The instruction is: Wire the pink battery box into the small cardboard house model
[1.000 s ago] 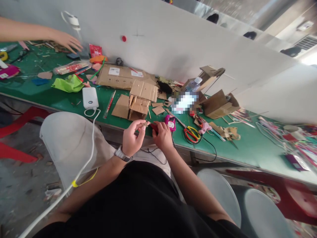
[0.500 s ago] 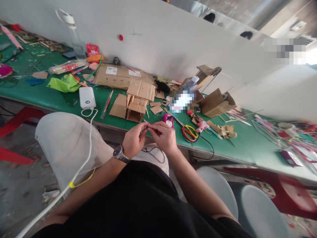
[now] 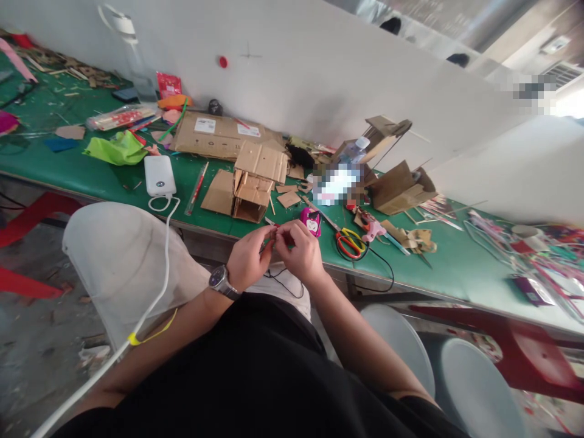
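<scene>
My left hand (image 3: 249,258), with a watch (image 3: 219,280) on its wrist, is closed in a pinch just off the table's front edge. Against its fingertips, my right hand (image 3: 301,249) pinches too. Whatever lies between the fingers is tiny and mostly hidden; a bit of red shows there. A thin black cord (image 3: 285,280) hangs below the hands over my lap. Just beyond them stands a small cardboard structure (image 3: 253,188) with an open front. Right of that, a pink-purple item (image 3: 311,222) with a white face print lies near my right hand.
Scissors (image 3: 351,243) with red and yellow handles lie on the green table (image 3: 219,226). A white power bank (image 3: 159,175) trails a white cable (image 3: 168,255) past my left arm. Farther right are a cardboard box (image 3: 401,191) and a clear bottle (image 3: 353,152). Grey stools (image 3: 479,389) stand below.
Both hands stay together at nearly the same spot. My right fingers have curled and lifted slightly at the fingertips. The view has shifted a little.
</scene>
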`<state>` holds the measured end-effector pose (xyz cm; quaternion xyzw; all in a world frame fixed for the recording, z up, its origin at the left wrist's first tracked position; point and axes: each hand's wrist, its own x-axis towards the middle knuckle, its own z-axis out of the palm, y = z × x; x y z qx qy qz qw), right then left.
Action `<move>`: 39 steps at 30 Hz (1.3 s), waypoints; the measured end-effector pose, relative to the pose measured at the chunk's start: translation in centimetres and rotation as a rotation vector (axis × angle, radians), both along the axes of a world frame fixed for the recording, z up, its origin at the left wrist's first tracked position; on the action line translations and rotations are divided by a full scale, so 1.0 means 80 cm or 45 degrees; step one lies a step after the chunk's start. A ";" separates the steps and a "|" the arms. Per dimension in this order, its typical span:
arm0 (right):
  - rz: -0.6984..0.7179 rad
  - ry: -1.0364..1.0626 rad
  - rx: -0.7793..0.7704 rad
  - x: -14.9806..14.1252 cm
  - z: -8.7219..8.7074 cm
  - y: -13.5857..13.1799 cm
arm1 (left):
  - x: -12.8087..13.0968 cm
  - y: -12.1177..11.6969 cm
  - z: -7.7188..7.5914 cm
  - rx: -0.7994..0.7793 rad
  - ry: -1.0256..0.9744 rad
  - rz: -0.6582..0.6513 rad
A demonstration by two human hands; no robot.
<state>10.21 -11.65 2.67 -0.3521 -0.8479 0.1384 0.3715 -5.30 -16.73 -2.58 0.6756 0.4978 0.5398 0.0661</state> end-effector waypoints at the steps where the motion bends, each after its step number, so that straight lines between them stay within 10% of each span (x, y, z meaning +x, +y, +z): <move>1: -0.011 0.007 -0.025 0.000 0.001 0.000 | 0.000 -0.001 0.001 -0.004 -0.006 -0.008; 18: 0.106 0.629 -0.838 0.002 0.030 0.002 | 0.003 -0.001 0.005 -0.261 -0.184 -0.066; 28: 0.111 0.805 -0.484 0.022 0.066 0.001 | 0.006 -0.003 0.007 -0.411 -0.355 -0.247; 35: -0.312 0.182 0.036 0.046 0.060 -0.004 | 0.007 -0.003 0.008 -0.475 -0.575 -0.323; 39: -0.037 -0.127 -0.120 0.045 0.046 -0.014 | 0.010 -0.002 0.005 -0.495 -0.688 -0.405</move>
